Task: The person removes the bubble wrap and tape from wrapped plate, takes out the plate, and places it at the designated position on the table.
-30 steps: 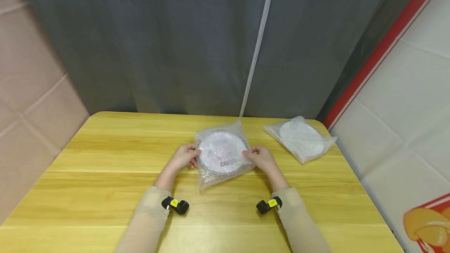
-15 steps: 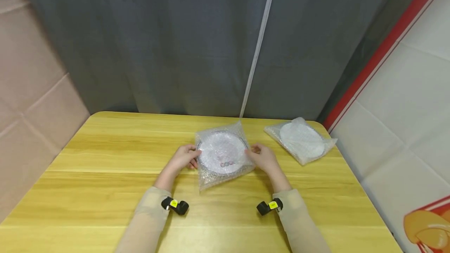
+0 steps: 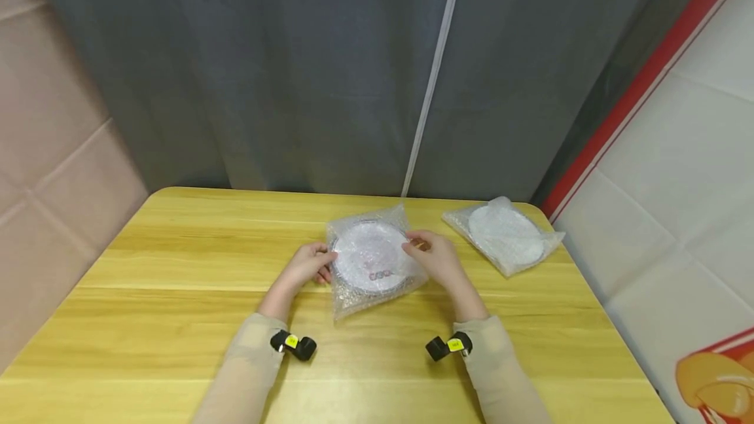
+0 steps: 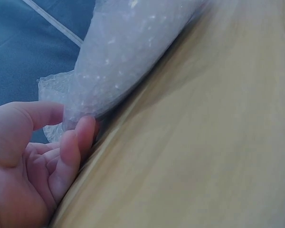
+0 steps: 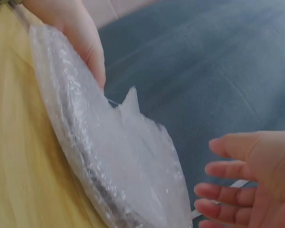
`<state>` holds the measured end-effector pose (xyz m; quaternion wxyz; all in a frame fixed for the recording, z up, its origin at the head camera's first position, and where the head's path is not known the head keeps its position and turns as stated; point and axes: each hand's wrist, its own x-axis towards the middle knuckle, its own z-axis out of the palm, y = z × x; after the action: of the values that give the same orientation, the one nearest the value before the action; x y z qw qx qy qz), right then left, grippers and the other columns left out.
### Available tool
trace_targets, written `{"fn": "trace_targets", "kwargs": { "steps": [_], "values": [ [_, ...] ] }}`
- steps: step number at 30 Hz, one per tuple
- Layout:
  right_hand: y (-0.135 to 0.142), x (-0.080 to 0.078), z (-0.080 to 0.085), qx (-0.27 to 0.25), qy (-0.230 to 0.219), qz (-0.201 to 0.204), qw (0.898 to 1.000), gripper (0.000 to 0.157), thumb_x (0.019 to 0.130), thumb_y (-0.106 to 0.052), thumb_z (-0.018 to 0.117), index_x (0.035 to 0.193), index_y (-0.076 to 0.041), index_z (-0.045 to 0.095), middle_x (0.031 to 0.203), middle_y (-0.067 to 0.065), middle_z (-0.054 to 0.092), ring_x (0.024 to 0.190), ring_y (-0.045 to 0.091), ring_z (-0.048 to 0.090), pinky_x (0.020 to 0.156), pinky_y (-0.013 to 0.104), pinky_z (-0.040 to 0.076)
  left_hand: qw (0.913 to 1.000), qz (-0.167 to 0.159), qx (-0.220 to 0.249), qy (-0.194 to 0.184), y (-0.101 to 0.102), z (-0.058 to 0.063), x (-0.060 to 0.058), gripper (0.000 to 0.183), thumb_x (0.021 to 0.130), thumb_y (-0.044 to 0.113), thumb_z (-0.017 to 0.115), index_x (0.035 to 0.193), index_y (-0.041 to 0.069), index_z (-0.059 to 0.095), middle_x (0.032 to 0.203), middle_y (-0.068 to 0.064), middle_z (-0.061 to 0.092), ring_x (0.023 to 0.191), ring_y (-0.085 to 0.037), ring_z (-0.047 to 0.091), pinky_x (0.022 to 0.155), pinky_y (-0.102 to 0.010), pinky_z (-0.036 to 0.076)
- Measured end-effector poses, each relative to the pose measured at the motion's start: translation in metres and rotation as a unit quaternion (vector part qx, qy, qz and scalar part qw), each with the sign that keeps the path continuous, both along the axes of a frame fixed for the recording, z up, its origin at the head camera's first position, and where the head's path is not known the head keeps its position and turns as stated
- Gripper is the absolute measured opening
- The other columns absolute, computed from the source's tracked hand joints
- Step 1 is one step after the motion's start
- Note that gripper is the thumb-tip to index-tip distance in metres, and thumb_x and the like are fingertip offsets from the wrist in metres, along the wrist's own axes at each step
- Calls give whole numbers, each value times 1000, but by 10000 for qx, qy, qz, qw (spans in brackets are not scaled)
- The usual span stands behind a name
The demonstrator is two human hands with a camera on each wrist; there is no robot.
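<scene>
A round white disc in a bubble wrap bag (image 3: pixel 372 250) lies at the middle of the table, with reddish lettering on its lower part. At its left edge, my left hand (image 3: pixel 303 264) pinches the wrap between thumb and fingers; the left wrist view shows the thumb above the bag's edge (image 4: pixel 118 57) and fingertips below. Over on the right side, my right hand (image 3: pixel 437 257) overlaps the bag's border in the head view. In the right wrist view that hand (image 5: pixel 251 175) has its fingers spread, with a gap between them and the bubble wrap.
A second bubble-wrapped round item (image 3: pixel 508 237) lies near the table's back right corner. The wooden table (image 3: pixel 177 319) ends at a dark grey curtain (image 3: pixel 283 84). Light panels stand along both sides, the right one with a red stripe (image 3: pixel 636 103).
My right hand has let go of the bag's right edge and shifted slightly up, its fingers parting. The left hand and the bag stay nearly in place.
</scene>
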<state>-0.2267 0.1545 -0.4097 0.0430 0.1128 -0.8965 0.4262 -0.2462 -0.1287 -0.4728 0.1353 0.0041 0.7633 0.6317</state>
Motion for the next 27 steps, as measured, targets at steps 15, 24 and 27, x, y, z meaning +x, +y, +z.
{"fn": "trace_targets", "kwargs": {
  "steps": [15, 24, 27],
  "values": [
    [-28, 2, 13, 346, 251, 1360, 9898, 32, 91, -24, 67, 118, -8, 67, 112, 5, 65, 99, 25, 57, 83, 40, 50, 9999, 34, 75, -76, 1, 2, 1, 23, 96, 12, 56, 111, -7, 55, 73, -13, 58, 55, -18, 59, 47, -25, 51],
    [-50, 6, 17, 711, 81, 1590, 9847, 36, 91, -31, 65, 123, -14, 65, 138, 13, 48, 129, 32, 38, 106, 54, 31, 9999, -33, 123, -48, 2, 1, 0, 23, 96, 12, 55, 109, -7, 55, 71, -12, 59, 54, -17, 59, 46, -24, 51],
    [-57, 7, 15, 805, -92, 1562, 9844, 36, 92, -31, 64, 125, -17, 64, 145, 15, 39, 134, 34, 31, 106, 57, 29, 9999, -44, 111, -30, 2, 2, 0, 24, 97, 13, 55, 111, -7, 54, 72, -12, 59, 54, -17, 59, 46, -24, 51]
  ]
}}
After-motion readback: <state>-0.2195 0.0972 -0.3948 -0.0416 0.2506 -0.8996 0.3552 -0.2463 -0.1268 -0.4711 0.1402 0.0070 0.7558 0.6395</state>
